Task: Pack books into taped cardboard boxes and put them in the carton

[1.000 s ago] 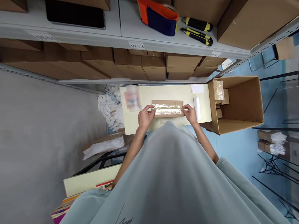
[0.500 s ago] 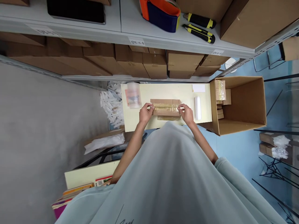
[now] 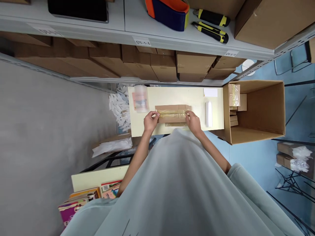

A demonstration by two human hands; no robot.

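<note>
A flat cardboard box (image 3: 172,120) lies on the cream tabletop, with a shiny yellowish strip of packing tape (image 3: 173,113) along its upper face. At the left end of the strip, my left hand (image 3: 150,122) pinches the tape with thumb and fingertips. My right hand (image 3: 193,122) is closed on the strip's other end, over the box's right side. Another shiny taped piece of cardboard (image 3: 175,124) shows under the box's near edge.
A white roll (image 3: 208,114) and white labels (image 3: 210,92) lie right of the box; a clear roll (image 3: 141,99) stands left. A large open carton (image 3: 263,111) with small boxes adjoins the table's right end. Above, a shelf (image 3: 157,42) holds box cutters (image 3: 213,17).
Both hands have shifted slightly left relative to the box. The tape strip now looks lower on its face, and the box has turned a little. The camera view has shifted slightly.
</note>
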